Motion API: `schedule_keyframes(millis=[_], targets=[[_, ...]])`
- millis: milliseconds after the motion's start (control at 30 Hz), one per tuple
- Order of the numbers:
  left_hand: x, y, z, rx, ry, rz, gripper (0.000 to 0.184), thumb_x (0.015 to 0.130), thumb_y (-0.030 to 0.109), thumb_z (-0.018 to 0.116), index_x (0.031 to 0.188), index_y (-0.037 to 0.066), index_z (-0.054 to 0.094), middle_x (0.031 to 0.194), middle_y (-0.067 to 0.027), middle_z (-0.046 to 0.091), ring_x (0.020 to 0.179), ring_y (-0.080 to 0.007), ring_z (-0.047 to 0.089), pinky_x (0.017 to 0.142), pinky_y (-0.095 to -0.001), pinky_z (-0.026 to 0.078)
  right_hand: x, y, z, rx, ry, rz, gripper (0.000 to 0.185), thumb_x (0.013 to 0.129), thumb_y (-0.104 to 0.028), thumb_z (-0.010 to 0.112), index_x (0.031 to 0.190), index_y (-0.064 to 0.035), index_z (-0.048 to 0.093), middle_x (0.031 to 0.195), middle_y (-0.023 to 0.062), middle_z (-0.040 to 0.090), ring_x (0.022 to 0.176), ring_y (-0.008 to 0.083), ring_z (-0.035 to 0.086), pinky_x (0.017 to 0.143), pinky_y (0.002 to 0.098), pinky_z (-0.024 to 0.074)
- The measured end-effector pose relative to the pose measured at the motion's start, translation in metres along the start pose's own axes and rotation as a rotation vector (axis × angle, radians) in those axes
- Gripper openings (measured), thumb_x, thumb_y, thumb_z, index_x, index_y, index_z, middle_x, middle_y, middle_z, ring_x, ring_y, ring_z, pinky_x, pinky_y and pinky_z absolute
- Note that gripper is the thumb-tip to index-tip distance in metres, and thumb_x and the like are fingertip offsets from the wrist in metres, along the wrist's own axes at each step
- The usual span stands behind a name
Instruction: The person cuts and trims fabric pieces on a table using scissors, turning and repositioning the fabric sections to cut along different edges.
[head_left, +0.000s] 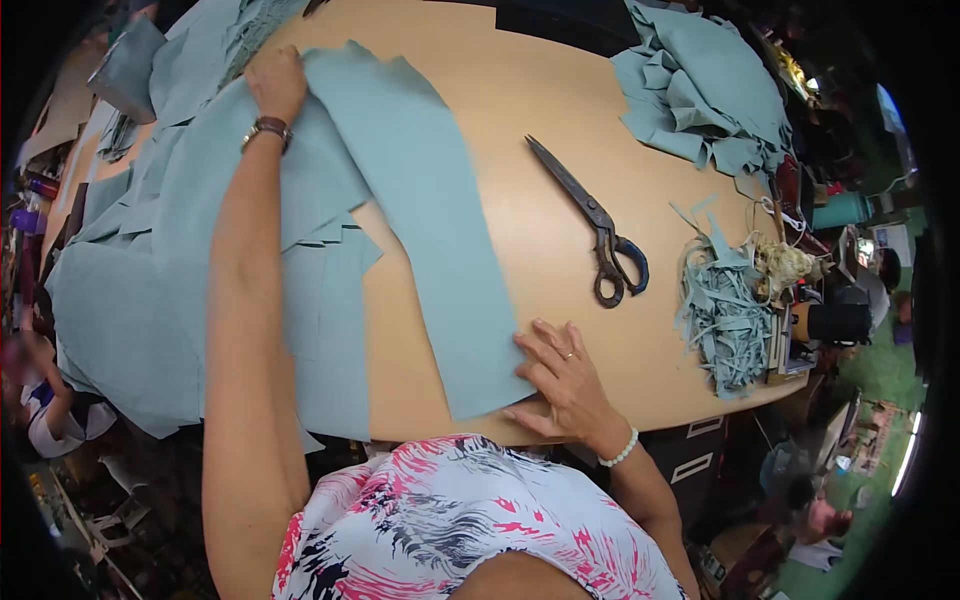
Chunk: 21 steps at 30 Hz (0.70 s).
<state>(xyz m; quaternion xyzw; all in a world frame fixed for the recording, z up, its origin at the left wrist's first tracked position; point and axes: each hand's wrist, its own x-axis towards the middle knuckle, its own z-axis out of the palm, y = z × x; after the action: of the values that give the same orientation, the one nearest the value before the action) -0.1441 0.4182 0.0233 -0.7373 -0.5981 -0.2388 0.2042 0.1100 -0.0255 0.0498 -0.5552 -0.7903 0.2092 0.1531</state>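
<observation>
A long light teal piece of fabric (430, 230) lies lengthwise on the table in front of me. At its far end, my left hand (275, 82) is closed with knuckles up on the upper left edge of the cloth; the fingertips are hidden. My right hand (565, 385) rests by the near right corner with its fingers spread, the fingertips touching the fabric's edge and the thumb on the table. Large dark scissors (592, 222) lie to the right of the cloth, their blades together and pointing away from me.
More teal fabric (130, 320) is spread in layers on the left. A crumpled fabric pile (710, 85) sits at the far right, and thin offcut strips (730, 320) are heaped near the right edge of the table (540, 80). A metal block (128, 68) stands far left.
</observation>
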Motion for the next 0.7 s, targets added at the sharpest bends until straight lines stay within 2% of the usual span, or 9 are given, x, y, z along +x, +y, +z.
schedule_keyframes(millis=[100,167,233,300,400,467,600,633,700], targets=[[0.011,-0.004,-0.007,0.173,0.123,0.101,0.024,0.075,0.015,0.056,0.098,0.01,0.056,0.1,-0.0088,0.057,0.094,-0.0276,0.054,0.081,-0.042,0.039,-0.011,0.024,-0.008,-0.116,0.204,-0.029,0.038,0.067,-0.032,0.068,0.083,-0.0007,0.055,0.114,0.0169,0.051,0.112,0.035,0.044,0.095,0.0553,0.026],[0.003,0.016,-0.022,0.152,0.244,0.196,0.035,0.073,0.016,0.059,0.108,0.012,0.055,0.105,-0.0113,0.055,0.097,-0.0293,0.052,0.083,-0.0391,0.039,-0.009,0.042,-0.027,-0.249,0.371,0.064,0.028,0.068,-0.022,0.066,0.082,0.0001,0.056,0.107,0.0171,0.054,0.102,0.0343,0.051,0.089,0.0481,0.0359],[-0.023,0.045,-0.047,-0.127,0.161,0.41,0.042,0.073,0.018,0.061,0.113,0.008,0.052,0.105,-0.0128,0.055,0.1,-0.0299,0.051,0.087,-0.04,0.038,0.002,0.054,-0.036,-0.091,0.532,0.286,0.022,0.07,-0.012,0.062,0.087,0.0012,0.055,0.1,0.0168,0.055,0.092,0.0323,0.054,0.08,0.0408,0.0424],[-0.076,0.076,-0.074,-0.499,-0.027,0.539,0.042,0.073,0.02,0.062,0.111,0.005,0.052,0.107,-0.0134,0.054,0.102,-0.031,0.05,0.089,-0.0402,0.038,0.015,0.067,-0.039,-0.27,0.541,0.3,0.025,0.072,-0.007,0.058,0.095,0.0017,0.053,0.094,0.0166,0.056,0.086,0.0312,0.055,0.074,0.0371,0.0441],[-0.173,0.115,-0.16,-0.624,-0.375,0.68,0.043,0.072,0.025,0.065,0.108,0.003,0.054,0.113,-0.0162,0.052,0.106,-0.0319,0.049,0.091,-0.0398,0.038,0.025,0.075,-0.029,-0.528,0.394,0.392,0.031,0.073,-0.009,0.057,0.102,0.0017,0.051,0.093,0.0162,0.056,0.081,0.0313,0.056,0.071,0.0382,0.0444],[-0.231,0.125,-0.201,-0.733,-0.533,0.556,0.045,0.071,0.027,0.066,0.106,0.0,0.054,0.115,-0.0168,0.051,0.108,-0.0322,0.048,0.091,-0.0402,0.038,0.024,0.077,-0.027,-0.424,0.361,0.417,0.029,0.073,-0.01,0.058,0.098,0.0028,0.053,0.085,0.0157,0.057,0.074,0.0313,0.056,0.066,0.0378,0.0443],[-0.295,0.134,-0.232,-0.705,-0.466,0.329,0.046,0.07,0.025,0.068,0.104,-0.003,0.055,0.115,-0.0172,0.051,0.108,-0.0321,0.048,0.09,-0.0405,0.039,0.005,0.058,-0.04,0.07,0.151,0.675,0.025,0.07,-0.013,0.061,0.086,0.0054,0.054,0.063,0.0132,0.055,0.054,0.0255,0.054,0.053,0.0352,0.0426],[-0.301,0.14,-0.234,-0.693,-0.432,0.35,0.044,0.069,0.023,0.068,0.103,-0.002,0.055,0.114,-0.017,0.051,0.107,-0.0316,0.049,0.089,-0.0398,0.04,-0.012,0.073,-0.033,0.312,0.161,0.667,0.02,0.07,-0.014,0.063,0.077,0.0033,0.055,0.052,0.0072,0.05,0.045,0.0151,0.049,0.043,0.0293,0.0375],[-0.309,0.152,-0.233,-0.671,-0.362,0.386,0.039,0.069,0.018,0.067,0.101,-0.001,0.057,0.113,-0.0166,0.052,0.106,-0.0307,0.05,0.087,-0.0385,0.042,-0.033,0.059,-0.047,0.561,0.08,0.728,0.017,0.071,-0.013,0.063,0.075,0.0008,0.054,0.054,0.0041,0.05,0.045,0.01,0.047,0.042,0.0252,0.0359]])
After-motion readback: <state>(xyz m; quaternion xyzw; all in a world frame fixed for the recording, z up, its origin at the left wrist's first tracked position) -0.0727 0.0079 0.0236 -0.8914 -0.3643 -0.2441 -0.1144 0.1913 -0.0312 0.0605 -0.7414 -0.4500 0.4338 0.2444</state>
